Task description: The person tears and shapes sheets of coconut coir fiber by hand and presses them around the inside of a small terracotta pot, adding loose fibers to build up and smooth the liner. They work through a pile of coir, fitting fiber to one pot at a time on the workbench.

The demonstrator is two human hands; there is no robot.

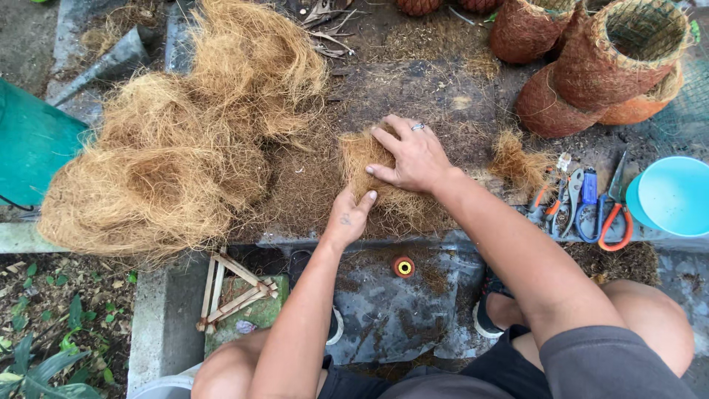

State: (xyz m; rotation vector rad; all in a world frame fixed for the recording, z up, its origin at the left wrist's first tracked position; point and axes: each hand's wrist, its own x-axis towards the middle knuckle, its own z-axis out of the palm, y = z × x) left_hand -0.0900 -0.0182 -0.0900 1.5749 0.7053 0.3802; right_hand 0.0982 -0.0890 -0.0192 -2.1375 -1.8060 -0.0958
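A big heap of loose coir (170, 155) covers the left half of the counter (413, 89), lying within reach of the small wad (373, 174) being worked at the middle front. Behind on the right, woven coir pots (591, 66) lie tipped and nested, set back so the front stays free for pressing. The right hand (413, 157) lies flat and open on the wad, fingers spread, which reads as pressing the fibre down into a pad; the left hand (351, 216) has its thumb and curled fingers at the wad's near edge, seemingly pinching the fibre, though the grip itself is hidden. A smaller tuft (521, 164) sits just right of the right wrist. Further right, scissors and pliers (583, 207) lie side by side beside a pale blue bowl (676, 196), near but clear of the arm. A small spool (404, 267) rests below the counter edge. Nothing blocks the hands.
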